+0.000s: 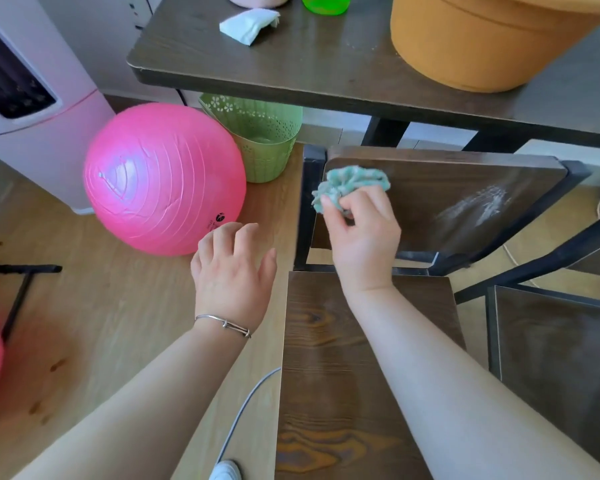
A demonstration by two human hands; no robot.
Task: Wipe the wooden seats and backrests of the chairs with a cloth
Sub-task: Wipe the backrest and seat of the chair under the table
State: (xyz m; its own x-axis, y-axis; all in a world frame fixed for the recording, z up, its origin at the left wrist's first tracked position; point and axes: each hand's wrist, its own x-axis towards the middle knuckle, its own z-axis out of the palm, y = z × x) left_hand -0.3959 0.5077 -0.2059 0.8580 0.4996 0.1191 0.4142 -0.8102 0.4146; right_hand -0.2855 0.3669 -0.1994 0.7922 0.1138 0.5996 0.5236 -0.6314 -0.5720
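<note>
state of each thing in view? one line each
backrest: white smear on its right part
cloth: bunched, gripped by right hand, at backrest's upper left corner
left hand: open, holds nothing
green basket: upright on floor
pink ball: resting on floor

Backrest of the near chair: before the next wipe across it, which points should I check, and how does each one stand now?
1. Grip: the right hand pinches the bunched cloth. Ok.
2. Contact: the cloth is at the left end of the backrest; whether it presses firmly, cannot tell.
3. Cleanness of the backrest: a white smear shows on its right part. Not ok.
4. Way from the cloth to the smear: bare wood, nothing between. Ok.
5. Free hand: the left hand is open, holds nothing and is off the chair. Ok.
6. Cleanness of the seat: cannot tell.
</note>
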